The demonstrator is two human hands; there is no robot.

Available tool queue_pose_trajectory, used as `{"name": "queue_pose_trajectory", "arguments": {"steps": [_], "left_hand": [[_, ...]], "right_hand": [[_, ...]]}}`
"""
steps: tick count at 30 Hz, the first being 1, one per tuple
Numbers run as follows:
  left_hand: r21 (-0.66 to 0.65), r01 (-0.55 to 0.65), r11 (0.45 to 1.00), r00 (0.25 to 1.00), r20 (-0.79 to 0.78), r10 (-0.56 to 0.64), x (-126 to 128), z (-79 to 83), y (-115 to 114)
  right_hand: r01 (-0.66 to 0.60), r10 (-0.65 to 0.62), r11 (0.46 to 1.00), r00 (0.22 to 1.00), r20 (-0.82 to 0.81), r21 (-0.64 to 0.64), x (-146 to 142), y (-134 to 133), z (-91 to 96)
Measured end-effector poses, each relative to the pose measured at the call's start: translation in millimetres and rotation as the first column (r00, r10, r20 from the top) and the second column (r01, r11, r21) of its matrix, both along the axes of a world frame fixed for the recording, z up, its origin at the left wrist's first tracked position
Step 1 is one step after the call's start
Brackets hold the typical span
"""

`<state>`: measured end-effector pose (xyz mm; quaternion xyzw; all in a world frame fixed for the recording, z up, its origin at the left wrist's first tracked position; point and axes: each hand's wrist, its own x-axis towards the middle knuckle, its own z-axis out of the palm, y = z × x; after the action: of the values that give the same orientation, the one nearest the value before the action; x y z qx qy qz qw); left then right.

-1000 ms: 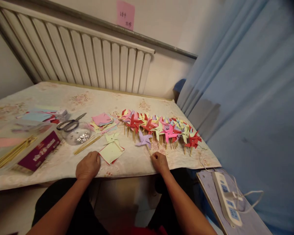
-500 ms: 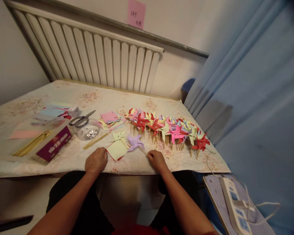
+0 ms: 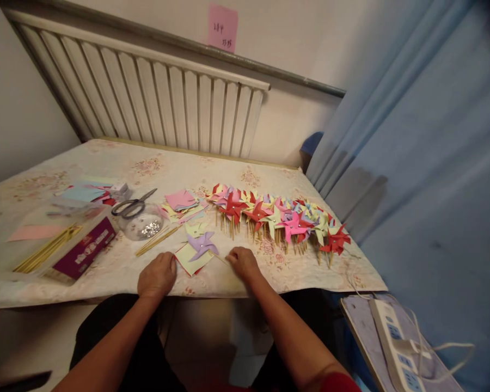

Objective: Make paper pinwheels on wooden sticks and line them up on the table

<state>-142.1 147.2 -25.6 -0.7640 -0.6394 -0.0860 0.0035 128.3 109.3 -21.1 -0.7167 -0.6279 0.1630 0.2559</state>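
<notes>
A lilac paper pinwheel lies over a small stack of pale yellow and red paper squares near the table's front edge. My right hand pinches the end of its thin wooden stick, to the right of the stack. On the stack's left, my left hand rests on the cloth with its fingers curled closed. What those fingers hold, if anything, is hidden. Just behind the lilac one sits a pale yellow-green pinwheel, partly covered.
Many finished pinwheels stand in rows at the right. Loose sticks, a clear dish of metal pins, scissors, cut paper and a purple-labelled box lie leftward. A power strip is at lower right.
My right hand has moved left, bringing the lilac pinwheel from beside the paper squares to over them. My left hand stays closed in about the same place.
</notes>
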Motion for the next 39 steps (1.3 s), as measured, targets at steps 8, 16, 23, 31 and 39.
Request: {"name": "queue_pose_trajectory", "arguments": {"steps": [8,16,23,31,39], "left_hand": [[-0.013,-0.002,1.000,1.000,-0.024,0.002,1.3,3.4,-0.4],[-0.014,-0.005,1.000,1.000,-0.013,0.005,-0.6,-0.4,1.6],[-0.016,-0.006,1.000,1.000,-0.022,0.006,-1.2,-1.0,2.1],[-0.001,0.009,1.000,1.000,-0.025,-0.009,-1.9,-2.4,2.8],[0.009,0.015,1.000,1.000,-0.014,-0.015,-3.2,-4.4,2.9]], "right_hand": [[0.331,-0.317,0.940,0.938,-0.141,0.086,6.4,49.0,-3.9],[0.432,-0.425,0.900,0.900,-0.098,0.054,-6.1,69.3,-7.6],[0.462,-0.459,0.887,0.886,-0.061,0.029,-9.0,72.7,-8.5],[0.462,-0.460,0.885,0.887,-0.042,0.058,2.0,64.4,-6.9],[0.505,-0.505,0.862,0.863,-0.011,0.032,17.6,58.4,-4.4]]}}
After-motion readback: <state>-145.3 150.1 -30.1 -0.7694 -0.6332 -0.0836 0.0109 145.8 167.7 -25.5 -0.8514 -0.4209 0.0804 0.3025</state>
